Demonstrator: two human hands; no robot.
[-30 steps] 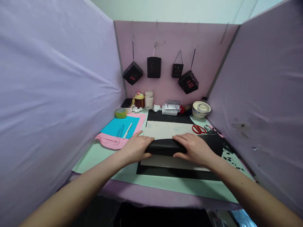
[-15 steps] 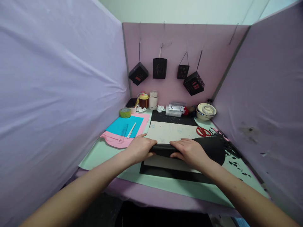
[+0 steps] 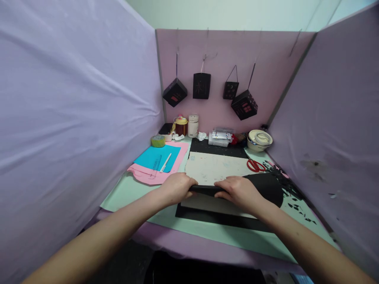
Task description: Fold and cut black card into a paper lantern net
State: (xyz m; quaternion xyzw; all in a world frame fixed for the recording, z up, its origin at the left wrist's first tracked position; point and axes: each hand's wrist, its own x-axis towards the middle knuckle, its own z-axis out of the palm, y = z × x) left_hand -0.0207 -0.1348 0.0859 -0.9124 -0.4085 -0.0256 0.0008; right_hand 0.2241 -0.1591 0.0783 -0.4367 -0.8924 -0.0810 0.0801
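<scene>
On the desk (image 3: pixel 133 201), a black border (image 3: pixel 219 216) showed along the near edge of the cream board (image 3: pixel 216 169). Over the board's near part, the left hand (image 3: pixel 177 186) grasped a black piece (image 3: pixel 205 190), seen nearly edge-on; the right hand (image 3: pixel 238 188) grasped it farther right. I observed red scissors (image 3: pixel 255 165) at the board's right side, a white pen (image 3: pixel 166 162) to its left, a clear case (image 3: pixel 219 141) beyond it.

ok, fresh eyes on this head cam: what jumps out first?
Likely the four black ornaments hanging against the pink back panel. Then the left hand and right hand holding a black piece between them, below centre. The red-handled scissors also stand out, right of centre.
</scene>
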